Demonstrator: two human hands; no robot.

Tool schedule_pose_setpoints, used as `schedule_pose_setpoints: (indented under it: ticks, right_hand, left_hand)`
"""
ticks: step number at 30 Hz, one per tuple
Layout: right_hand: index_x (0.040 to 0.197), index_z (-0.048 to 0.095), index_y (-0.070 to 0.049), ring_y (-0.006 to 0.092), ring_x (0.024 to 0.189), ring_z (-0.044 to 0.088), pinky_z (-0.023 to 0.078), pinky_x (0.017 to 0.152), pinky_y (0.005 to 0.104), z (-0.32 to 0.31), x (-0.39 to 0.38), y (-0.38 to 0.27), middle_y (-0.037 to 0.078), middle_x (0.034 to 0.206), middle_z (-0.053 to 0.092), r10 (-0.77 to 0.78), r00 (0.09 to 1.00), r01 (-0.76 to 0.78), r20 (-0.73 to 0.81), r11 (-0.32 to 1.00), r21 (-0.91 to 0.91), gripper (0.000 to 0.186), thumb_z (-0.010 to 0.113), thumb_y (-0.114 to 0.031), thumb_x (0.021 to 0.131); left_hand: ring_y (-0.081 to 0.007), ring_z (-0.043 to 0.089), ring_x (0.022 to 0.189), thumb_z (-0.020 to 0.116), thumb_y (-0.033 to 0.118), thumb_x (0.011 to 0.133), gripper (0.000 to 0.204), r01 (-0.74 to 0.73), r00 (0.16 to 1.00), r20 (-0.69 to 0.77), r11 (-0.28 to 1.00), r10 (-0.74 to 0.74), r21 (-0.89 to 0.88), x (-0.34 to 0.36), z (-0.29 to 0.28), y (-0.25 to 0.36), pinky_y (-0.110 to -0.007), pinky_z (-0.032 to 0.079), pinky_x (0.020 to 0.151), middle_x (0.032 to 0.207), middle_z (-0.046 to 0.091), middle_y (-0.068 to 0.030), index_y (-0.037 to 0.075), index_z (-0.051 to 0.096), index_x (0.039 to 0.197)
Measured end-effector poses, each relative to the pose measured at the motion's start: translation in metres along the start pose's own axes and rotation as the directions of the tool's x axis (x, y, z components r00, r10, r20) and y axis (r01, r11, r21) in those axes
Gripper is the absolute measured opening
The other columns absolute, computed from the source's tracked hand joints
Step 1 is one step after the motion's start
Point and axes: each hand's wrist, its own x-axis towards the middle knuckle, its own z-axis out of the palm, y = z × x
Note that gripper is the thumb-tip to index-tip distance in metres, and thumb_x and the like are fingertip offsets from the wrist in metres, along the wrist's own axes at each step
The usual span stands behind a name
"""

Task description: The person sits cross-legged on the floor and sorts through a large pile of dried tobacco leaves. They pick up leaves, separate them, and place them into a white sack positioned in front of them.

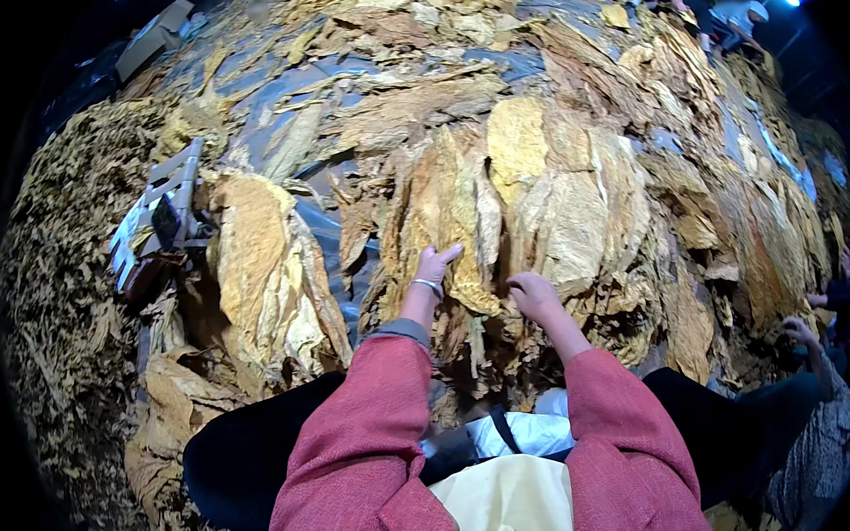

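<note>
Dried leaves (441, 202) laid out before and beneath both hands; open room limited.
Left hand (430, 273) is held over the leaves, fingers spread apart; right hand (538, 298) is placed beside the lower edge of a broad tan leaf (565, 227), fingers curled, though whether anything is clamped cannot be told from this angle. A narrow strip of blue-grey sheet (319, 223) is exposed to the left, bordered by a pale leaf bundle (259, 260); the right side is crowded by layered leaves (687, 228).
</note>
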Motion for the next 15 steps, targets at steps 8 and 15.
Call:
schedule_pose_setpoints:
  ticks: [8,15]
  right_hand:
    - [0.083,0.059,-0.001,0.0307,0.075,0.056,0.044,0.068,0.0353,0.022,0.006,0.007,0.018,0.077,0.058,-0.222,0.971,0.230,-0.084,0.969,0.095,0.018,0.048,-0.013,0.075]
    - [0.081,0.058,0.002,0.0275,0.072,0.055,0.043,0.068,0.0339,0.044,0.005,0.060,0.015,0.074,0.058,-0.283,0.959,0.282,-0.011,0.954,0.104,0.016,0.047,-0.005,0.072]
  left_hand:
    - [-0.0197,0.058,0.072,0.066,0.017,0.065,0.035,-0.480,0.877,-0.027,0.875,0.479,-0.070,0.007,-0.006,0.161,-0.033,0.048,0.065,0.082,0.060,-0.0101,-0.003,0.057,0.093]
    - [-0.0226,0.054,0.077,0.063,0.011,0.068,0.057,-0.702,0.711,-0.400,0.619,0.578,-0.353,-0.043,-0.073,0.353,-0.037,0.046,0.068,0.090,0.054,-0.0144,-0.007,0.031,0.111]
